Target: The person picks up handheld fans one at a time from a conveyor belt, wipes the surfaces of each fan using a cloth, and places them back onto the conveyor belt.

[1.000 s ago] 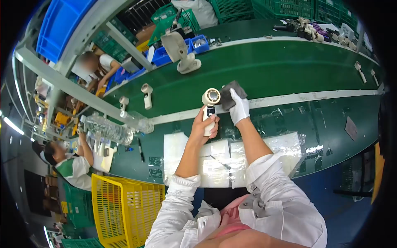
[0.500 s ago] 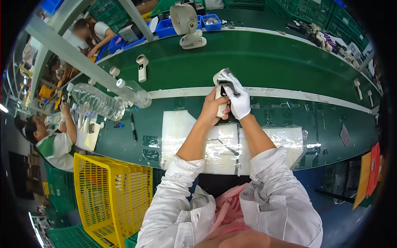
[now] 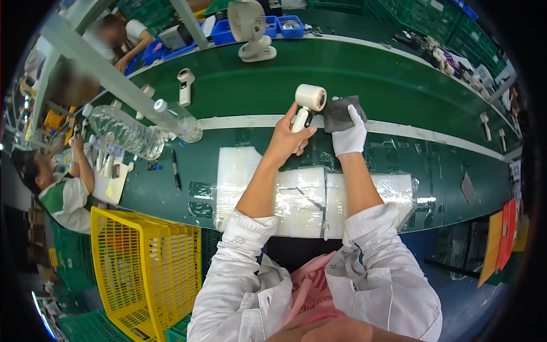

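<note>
A white handheld fan point(image 3: 310, 98) with a round head and a slim handle is upright in my bare left hand point(image 3: 286, 138). My fingers wrap its handle, and a dark oval panel shows on its side. On my right hand point(image 3: 350, 138) is a white glove, its thumb lying over a dark grey cloth point(image 3: 342, 114) pinched against the fingers. The cloth is spread out just right of the fan head, apart from the handle. Below both hands, white foam sheets point(image 3: 300, 200) lie under clear tape on the green bench.
Two clear plastic bottles point(image 3: 126, 132) lean at the left near a black pen point(image 3: 175, 170). A white clip fan point(image 3: 250, 34) stands across the green belt point(image 3: 239, 91). Another handheld fan point(image 3: 184, 88) lies there. A yellow crate point(image 3: 145, 228) is at lower left; co-workers sit at left.
My right hand has drawn the dark grey cloth off the fan, moving right. The cloth is now spread flatter, and the fan's round head shows uncovered in my left hand.
</note>
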`<control>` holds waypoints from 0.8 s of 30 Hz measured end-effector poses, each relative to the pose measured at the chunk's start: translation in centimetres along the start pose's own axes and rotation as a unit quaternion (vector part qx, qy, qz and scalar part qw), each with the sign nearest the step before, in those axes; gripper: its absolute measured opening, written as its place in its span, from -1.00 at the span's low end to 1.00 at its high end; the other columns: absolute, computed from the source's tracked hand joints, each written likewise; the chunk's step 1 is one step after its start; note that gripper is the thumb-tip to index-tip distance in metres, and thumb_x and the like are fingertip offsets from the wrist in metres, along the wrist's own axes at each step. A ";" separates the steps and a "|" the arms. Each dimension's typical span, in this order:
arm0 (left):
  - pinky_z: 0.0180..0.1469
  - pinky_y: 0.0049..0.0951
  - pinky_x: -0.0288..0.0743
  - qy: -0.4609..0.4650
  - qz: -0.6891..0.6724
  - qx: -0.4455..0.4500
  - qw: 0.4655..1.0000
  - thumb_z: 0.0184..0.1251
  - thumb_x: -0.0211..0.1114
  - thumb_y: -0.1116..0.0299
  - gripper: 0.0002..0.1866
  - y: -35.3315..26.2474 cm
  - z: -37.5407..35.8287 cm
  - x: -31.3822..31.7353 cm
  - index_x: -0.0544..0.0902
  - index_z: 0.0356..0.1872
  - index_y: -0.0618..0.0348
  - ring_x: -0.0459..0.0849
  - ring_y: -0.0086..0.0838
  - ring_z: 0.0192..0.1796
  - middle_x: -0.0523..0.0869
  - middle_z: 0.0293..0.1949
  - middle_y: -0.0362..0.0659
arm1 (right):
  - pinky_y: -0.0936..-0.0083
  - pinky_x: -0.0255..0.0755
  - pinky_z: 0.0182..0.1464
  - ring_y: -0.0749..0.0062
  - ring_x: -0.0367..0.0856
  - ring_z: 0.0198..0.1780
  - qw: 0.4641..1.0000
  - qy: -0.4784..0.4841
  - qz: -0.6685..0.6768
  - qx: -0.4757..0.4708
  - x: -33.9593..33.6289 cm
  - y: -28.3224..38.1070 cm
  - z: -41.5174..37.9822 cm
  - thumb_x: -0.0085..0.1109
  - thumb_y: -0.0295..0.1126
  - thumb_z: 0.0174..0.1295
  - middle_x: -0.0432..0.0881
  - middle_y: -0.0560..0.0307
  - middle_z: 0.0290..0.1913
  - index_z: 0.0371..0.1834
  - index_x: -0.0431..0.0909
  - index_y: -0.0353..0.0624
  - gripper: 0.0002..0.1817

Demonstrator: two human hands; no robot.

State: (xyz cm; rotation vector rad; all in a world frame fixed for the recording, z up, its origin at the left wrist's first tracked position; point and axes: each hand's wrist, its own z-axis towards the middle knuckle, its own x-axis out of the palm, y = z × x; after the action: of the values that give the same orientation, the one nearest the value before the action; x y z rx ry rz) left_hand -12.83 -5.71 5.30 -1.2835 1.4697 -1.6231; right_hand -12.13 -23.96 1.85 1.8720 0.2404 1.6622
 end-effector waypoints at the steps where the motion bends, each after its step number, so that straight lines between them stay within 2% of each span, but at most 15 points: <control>1: -0.48 -0.37 0.51 0.007 0.084 -0.029 0.996 0.20 0.50 0.48 0.03 0.3 0.1 -0.3 0.10 0.66 -0.12 0.59 -0.47 -0.48 0.67 -0.29 -0.09 | 0.28 0.49 0.27 0.24 0.66 0.13 0.999 -0.006 -0.033 -0.028 -0.3 0.0 0.3 0.15 -0.33 0.44 0.69 0.04 0.09 0.15 0.59 -0.22 -0.69; 4: -0.09 -0.26 0.64 0.028 0.315 0.149 0.937 0.14 0.53 0.45 0.02 2.8 0.4 0.4 0.18 0.63 -0.19 0.76 -0.21 -0.27 0.78 -0.12 0.06 | 0.32 0.50 0.24 0.29 0.66 0.16 0.962 0.023 -0.254 -0.094 -0.5 0.5 -0.2 0.19 -0.32 0.44 0.72 0.07 0.08 0.11 0.66 -0.23 -0.71; 5: 0.21 -0.21 0.54 0.004 0.341 0.072 0.937 0.09 0.56 0.42 0.01 1.2 -0.7 1.7 0.25 0.60 -0.26 0.78 0.07 0.00 0.77 0.00 0.21 | 0.35 0.51 0.23 0.32 0.66 0.17 0.932 0.036 -0.341 -0.117 0.1 0.8 -0.9 0.21 -0.32 0.43 0.73 0.09 0.08 0.08 0.69 -0.24 -0.72; 6: 0.19 -0.20 0.55 -0.008 0.352 0.058 0.934 0.09 0.56 0.41 -0.01 0.8 -1.0 2.2 0.27 0.59 -0.21 0.76 0.10 0.02 0.77 0.00 0.24 | 0.37 0.50 0.24 0.32 0.65 0.19 0.910 0.051 -0.393 -0.122 1.1 0.6 -1.5 0.22 -0.32 0.43 0.74 0.09 0.08 0.05 0.72 -0.25 -0.72; 7: 0.18 -0.18 0.56 -0.024 0.363 0.045 0.930 0.08 0.56 0.40 -0.03 0.6 -1.2 2.4 0.29 0.58 -0.16 0.75 0.14 0.04 0.76 -0.01 0.26 | 0.39 0.46 0.30 0.28 0.65 0.23 0.838 0.133 -0.474 -0.236 1.3 0.4 -1.4 0.22 -0.35 0.41 0.75 0.05 0.12 0.04 0.73 -0.24 -0.74; 10: 0.15 -0.14 0.57 -0.076 0.365 0.051 0.927 0.09 0.55 0.38 -0.12 1.4 -1.0 1.9 0.37 0.51 0.03 0.73 0.19 0.06 0.74 -0.02 0.30 | 0.22 0.39 0.41 0.07 0.60 0.30 0.659 0.207 -0.632 -0.351 2.3 0.0 -1.5 0.27 -0.36 0.32 0.73 0.03 0.16 0.06 0.74 -0.09 -0.73; 12: 0.12 -0.10 0.58 -0.107 0.361 0.066 0.924 0.09 0.54 0.34 -0.28 1.9 -1.0 1.5 0.50 0.33 0.27 0.73 0.16 0.05 0.75 -0.04 0.28 | 0.20 0.36 0.44 0.04 0.59 0.31 0.652 0.232 -0.634 -0.344 1.9 -1.0 -1.5 0.31 -0.36 0.28 0.72 0.03 0.17 0.07 0.74 -0.08 -0.70; 14: 0.10 -0.09 0.60 -0.123 0.344 0.065 0.929 0.10 0.53 0.33 -0.35 3.7 0.3 0.5 0.54 0.25 0.27 0.74 0.14 0.05 0.76 -0.04 0.25 | 0.21 0.41 0.39 0.00 0.61 0.27 0.699 0.270 -0.601 -0.277 1.8 -1.7 -2.2 0.33 -0.33 0.26 0.72 -0.01 0.16 0.08 0.74 -0.07 -0.68; 15: 0.09 -0.09 0.61 -0.113 0.342 0.077 0.930 0.11 0.54 0.32 -0.39 4.2 0.7 0.0 0.56 0.21 0.26 0.74 0.13 0.06 0.76 -0.02 0.23 | 0.27 0.49 0.30 0.10 0.66 0.20 0.684 0.281 -0.606 -0.292 1.6 -2.3 -2.7 0.34 -0.32 0.29 0.75 -0.02 0.09 0.04 0.73 -0.21 -0.69; 17: 0.10 -0.10 0.61 -0.119 0.341 0.068 0.930 0.10 0.55 0.31 -0.30 3.1 0.3 0.6 0.51 0.31 0.23 0.74 0.14 0.04 0.77 -0.02 0.21 | 0.31 0.54 0.22 0.20 0.69 0.12 0.852 0.162 -0.487 -0.100 1.9 -1.4 -4.0 0.30 -0.34 0.33 0.75 0.01 0.04 0.02 0.71 -0.30 -0.71; 18: 0.10 -0.11 0.61 -0.131 0.341 0.064 0.929 0.10 0.56 0.30 -0.25 2.7 0.2 0.8 0.48 0.36 0.21 0.75 0.15 0.03 0.77 -0.02 0.20 | 0.33 0.56 0.18 0.24 0.71 0.09 0.906 0.106 -0.410 0.006 2.2 -1.1 -4.0 0.28 -0.35 0.36 0.75 0.02 0.01 0.01 0.70 -0.35 -0.71; 20: -0.22 -0.33 0.65 -0.134 0.302 0.107 0.938 0.12 0.56 0.41 -0.13 3.0 0.2 0.9 0.35 0.50 0.21 0.77 -0.35 -0.31 0.77 -0.23 0.04 | 0.37 0.59 0.10 0.38 0.71 -0.01 0.978 0.116 -0.160 -0.068 1.8 -1.3 -2.2 0.20 -0.42 0.39 0.73 0.07 -0.04 -0.02 0.67 -0.40 -0.75; 21: -0.31 -0.40 0.64 -0.114 0.177 0.074 0.975 0.18 0.53 0.48 0.03 2.8 0.1 1.1 0.07 0.62 0.19 0.73 -0.46 -0.37 0.74 -0.24 -0.02 | 0.35 0.59 0.08 0.37 0.71 -0.04 0.992 0.064 -0.085 -0.062 1.4 -1.1 -1.6 0.17 -0.45 0.40 0.73 0.06 -0.04 -0.03 0.67 -0.38 -0.77; 22: -0.26 -0.43 0.66 -0.103 0.100 0.043 0.989 0.26 0.48 0.51 -0.08 2.3 -0.1 1.2 0.12 0.57 0.25 0.76 -0.42 -0.33 0.74 -0.19 -0.02 | 0.34 0.60 0.05 0.36 0.71 -0.06 0.998 0.009 -0.013 -0.052 1.2 -1.0 -1.4 0.15 -0.47 0.41 0.73 0.06 -0.05 -0.03 0.66 -0.36 -0.79; 24: -0.17 -0.42 0.68 -0.117 -0.029 0.065 0.991 0.35 0.43 0.47 -0.31 3.3 0.8 1.2 0.27 0.42 0.25 0.78 -0.41 -0.24 0.74 -0.11 0.00 | 0.40 0.56 0.05 0.37 0.70 -0.08 0.952 -0.028 -0.216 -0.217 2.6 -1.0 -2.4 0.15 -0.42 0.44 0.74 0.05 -0.05 -0.01 0.66 -0.41 -0.75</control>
State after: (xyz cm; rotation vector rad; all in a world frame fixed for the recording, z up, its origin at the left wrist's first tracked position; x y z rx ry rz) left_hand -13.09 -7.76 2.37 -1.3987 1.1774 -1.5198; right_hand -13.65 -21.07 3.48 1.4120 0.2203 1.2395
